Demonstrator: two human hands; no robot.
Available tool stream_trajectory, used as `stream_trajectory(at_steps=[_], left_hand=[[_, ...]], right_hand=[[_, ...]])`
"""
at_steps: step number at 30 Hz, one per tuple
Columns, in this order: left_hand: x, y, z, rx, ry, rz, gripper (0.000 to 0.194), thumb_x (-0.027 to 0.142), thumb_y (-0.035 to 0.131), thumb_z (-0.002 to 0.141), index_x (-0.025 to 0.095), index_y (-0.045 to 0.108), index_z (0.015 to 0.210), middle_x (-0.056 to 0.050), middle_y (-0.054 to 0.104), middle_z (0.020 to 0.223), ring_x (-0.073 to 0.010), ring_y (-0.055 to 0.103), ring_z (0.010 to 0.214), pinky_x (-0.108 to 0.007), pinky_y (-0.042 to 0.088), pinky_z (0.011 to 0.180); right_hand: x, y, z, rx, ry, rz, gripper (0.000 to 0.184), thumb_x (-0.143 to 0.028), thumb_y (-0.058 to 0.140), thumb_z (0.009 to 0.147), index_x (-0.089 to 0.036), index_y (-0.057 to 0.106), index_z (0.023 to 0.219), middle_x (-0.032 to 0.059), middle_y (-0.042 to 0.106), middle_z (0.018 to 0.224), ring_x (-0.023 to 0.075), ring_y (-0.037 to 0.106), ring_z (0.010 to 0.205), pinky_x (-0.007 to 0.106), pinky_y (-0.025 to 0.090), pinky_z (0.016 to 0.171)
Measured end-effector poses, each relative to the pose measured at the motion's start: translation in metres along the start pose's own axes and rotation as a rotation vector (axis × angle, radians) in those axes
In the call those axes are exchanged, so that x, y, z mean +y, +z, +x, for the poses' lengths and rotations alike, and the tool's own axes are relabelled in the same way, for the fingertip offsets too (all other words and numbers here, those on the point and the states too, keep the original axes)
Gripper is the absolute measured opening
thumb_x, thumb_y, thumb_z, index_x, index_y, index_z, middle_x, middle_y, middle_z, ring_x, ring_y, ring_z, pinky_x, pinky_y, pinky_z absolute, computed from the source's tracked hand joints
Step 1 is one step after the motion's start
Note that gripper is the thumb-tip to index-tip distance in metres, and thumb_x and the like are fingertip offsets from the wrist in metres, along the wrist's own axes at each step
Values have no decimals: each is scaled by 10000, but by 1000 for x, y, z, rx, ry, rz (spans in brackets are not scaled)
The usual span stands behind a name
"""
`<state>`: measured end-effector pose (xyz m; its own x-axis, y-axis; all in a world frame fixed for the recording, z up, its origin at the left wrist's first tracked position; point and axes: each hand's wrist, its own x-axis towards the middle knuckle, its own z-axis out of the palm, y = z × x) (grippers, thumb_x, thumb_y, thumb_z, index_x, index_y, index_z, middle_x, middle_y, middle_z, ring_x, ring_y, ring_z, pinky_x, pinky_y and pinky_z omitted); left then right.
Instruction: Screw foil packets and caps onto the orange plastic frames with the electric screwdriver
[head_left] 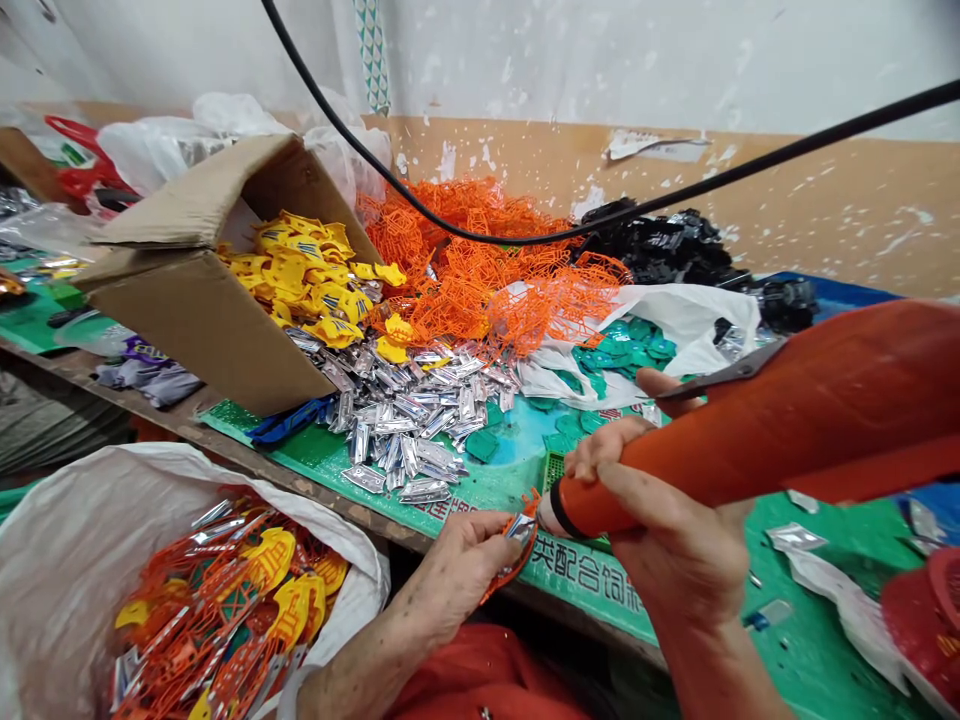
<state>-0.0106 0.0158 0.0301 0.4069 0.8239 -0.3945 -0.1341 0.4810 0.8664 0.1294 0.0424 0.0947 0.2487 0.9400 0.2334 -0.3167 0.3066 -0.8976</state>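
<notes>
My left hand point(471, 560) is closed, pinching a small orange plastic piece point(517, 545) with a shiny silver plate on it. My right hand point(667, 530) wraps round the front end of an orange electric screwdriver point(780, 425), which has a grey lever point(724, 372) along its upper side. The tool's pale nose point(550, 515) points left and meets the edge of the orange piece; its bit is hidden. Just beyond the hands lie many loose silver plates point(412, 430) and green plastic pieces point(628, 345), the latter partly on a white bag point(694, 310).
A tipped cardboard box point(202, 300) spills yellow pieces point(300, 275). Behind are heaps of orange frames point(480, 235) and black parts point(667, 245). A white sack point(172, 470) of mixed pieces stands lower left. A black cable point(480, 235) hangs across; a red container point(926, 610) sits lower right.
</notes>
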Motion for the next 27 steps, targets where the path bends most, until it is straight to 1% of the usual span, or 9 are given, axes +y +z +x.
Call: stream_trajectory(at_steps=[5, 8, 10, 13, 14, 15, 18, 23, 27], left_hand=[[0, 0, 0, -9, -6, -14, 191, 323, 591, 704, 167, 522, 617, 46, 338, 589, -105, 211, 578, -303, 117, 563], [-1, -1, 0, -11, -5, -1, 185, 307, 580, 708, 175, 497, 608, 54, 318, 576, -102, 198, 564, -309, 108, 558], [-1, -1, 0, -6, -3, 5, 175, 286, 565, 702, 183, 470, 596, 60, 302, 562, -100, 188, 551, -313, 105, 552], [-1, -2, 0, -19, 9, 24, 199, 301, 563, 723, 186, 455, 601, 61, 285, 564, -100, 180, 554, -314, 107, 549], [-1, -2, -1, -23, 13, 35, 214, 313, 566, 736, 185, 454, 606, 60, 282, 572, -101, 180, 561, -313, 109, 550], [-2, -2, -1, -22, 15, 45, 227, 321, 568, 746, 184, 451, 608, 58, 280, 578, -103, 181, 567, -311, 111, 551], [-2, -1, -1, -10, 19, 46, 237, 328, 573, 750, 184, 443, 613, 56, 280, 586, -104, 182, 577, -308, 116, 550], [-5, 1, -1, -9, 9, 26, 249, 329, 579, 752, 190, 426, 612, 61, 254, 578, -102, 165, 570, -304, 110, 542], [-8, 3, -1, 11, -4, 27, 209, 323, 572, 749, 181, 469, 635, 57, 267, 581, -103, 175, 572, -296, 124, 537]], right_hand=[[-2, 0, -1, 5, -8, -21, 523, -166, 736, 620, -276, 566, 1101, -46, 613, 670, 143, 551, 570, 344, 493, 599], [-1, -1, -3, -13, -15, -44, 487, -164, 728, 636, -272, 568, 1083, -43, 614, 681, 145, 559, 574, 347, 493, 602], [0, -1, -4, -34, -24, -60, 401, -158, 716, 651, -267, 591, 1016, -42, 607, 683, 146, 561, 583, 351, 494, 610], [2, -3, -6, -93, -38, -93, 158, -159, 695, 689, -234, 623, 808, -30, 582, 691, 142, 553, 606, 353, 497, 633], [3, -4, -7, -117, -33, -103, 102, -160, 688, 703, -222, 620, 748, -25, 571, 694, 140, 551, 616, 351, 498, 642], [3, -5, -7, -141, -26, -110, 85, -159, 680, 716, -213, 615, 704, -21, 561, 696, 138, 549, 625, 347, 499, 649], [4, -6, -8, -176, -7, -105, 91, -149, 667, 735, -204, 614, 686, -22, 546, 698, 134, 546, 644, 339, 500, 668], [4, -6, -8, -153, -18, -82, 113, -128, 672, 720, -216, 614, 759, -32, 554, 703, 128, 551, 619, 334, 498, 646], [6, -7, -10, -163, -20, -105, 115, -122, 673, 713, -209, 605, 746, -31, 551, 703, 129, 554, 625, 336, 508, 646]])
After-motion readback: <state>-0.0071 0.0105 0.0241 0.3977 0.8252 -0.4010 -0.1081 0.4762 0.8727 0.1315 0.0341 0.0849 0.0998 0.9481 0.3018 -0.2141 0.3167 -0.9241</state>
